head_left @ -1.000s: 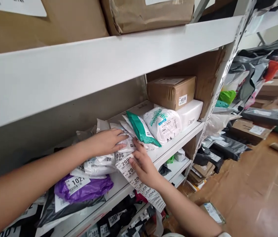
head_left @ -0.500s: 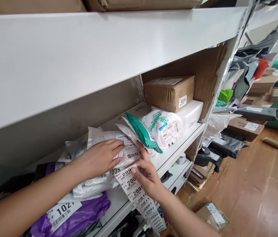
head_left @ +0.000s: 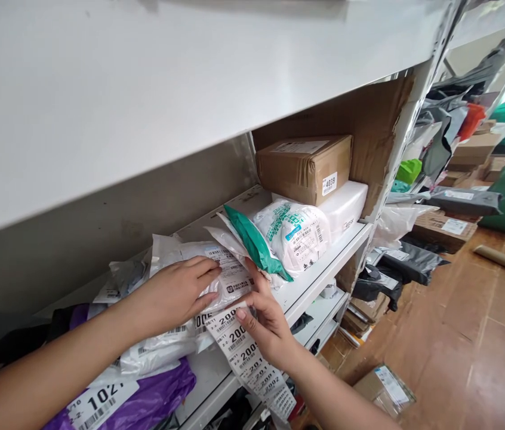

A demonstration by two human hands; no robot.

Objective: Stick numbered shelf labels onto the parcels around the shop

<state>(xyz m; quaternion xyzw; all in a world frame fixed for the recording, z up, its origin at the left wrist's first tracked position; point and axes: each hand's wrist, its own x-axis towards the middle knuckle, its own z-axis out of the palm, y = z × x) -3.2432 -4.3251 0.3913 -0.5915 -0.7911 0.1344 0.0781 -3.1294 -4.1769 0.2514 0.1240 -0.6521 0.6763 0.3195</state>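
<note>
My left hand (head_left: 178, 292) lies on a white plastic parcel bag (head_left: 230, 272) with its fingers stretched out and thumb apart. My right hand (head_left: 264, 316) pinches a long strip of numbered barcode labels (head_left: 250, 361) between thumb and fingers. The strip hangs down past the shelf's front edge. Its index finger reaches toward a green and white parcel bag (head_left: 255, 245) that leans beside the white one. A label ending in 6 is partly visible beneath the strip's top. Below my left forearm sits a purple parcel bag (head_left: 158, 391) with a label marked 1027.
A white bag with green print (head_left: 292, 233), a white box (head_left: 346, 206) and a cardboard box (head_left: 304, 170) marked 4039 occupy the shelf's far end. The upper shelf beam (head_left: 190, 101) runs overhead. Parcels fill the neighbouring rack; another box (head_left: 384, 391) lies on the wooden floor (head_left: 471, 340).
The view has shifted slightly, with the parcels lying a little further left in it. Both hands keep nearly the same places, and the label strip stays in my right hand.
</note>
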